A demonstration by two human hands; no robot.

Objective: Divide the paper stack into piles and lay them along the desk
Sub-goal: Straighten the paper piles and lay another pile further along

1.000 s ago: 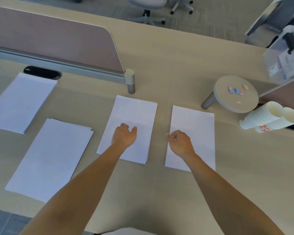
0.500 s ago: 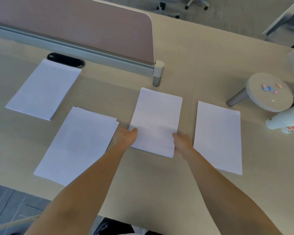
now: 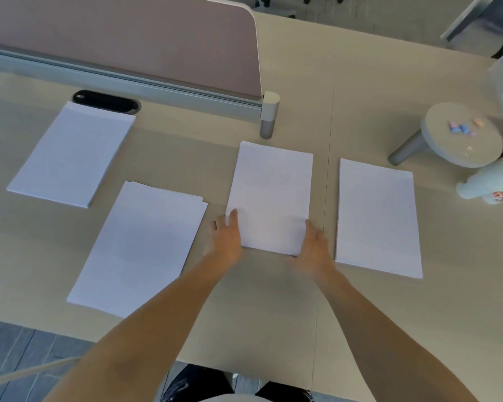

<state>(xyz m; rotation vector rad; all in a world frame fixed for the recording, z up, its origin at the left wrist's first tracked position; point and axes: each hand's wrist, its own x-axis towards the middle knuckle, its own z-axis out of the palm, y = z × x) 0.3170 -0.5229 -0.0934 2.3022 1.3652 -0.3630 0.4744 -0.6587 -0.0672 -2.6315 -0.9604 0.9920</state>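
Several white paper piles lie on the beige desk (image 3: 244, 314). The thick far-left stack (image 3: 70, 158) sits by the divider. A slightly fanned pile (image 3: 140, 245) lies nearer me. The middle pile (image 3: 270, 195) is held at its near corners: my left hand (image 3: 225, 239) grips the near-left corner with the thumb on top, and my right hand (image 3: 315, 242) grips the near-right corner. The right pile (image 3: 376, 216) lies flat, untouched.
A pink divider panel (image 3: 128, 36) with a grey end post (image 3: 269, 114) runs along the back left. A black cable port (image 3: 106, 101) sits behind the far-left stack. A round stand (image 3: 462, 134) with small coloured bits and lying paper cups (image 3: 491, 181) occupy the right.
My hands moved from resting on the middle and right piles to the middle pile's near corners. The view shifted left and down.
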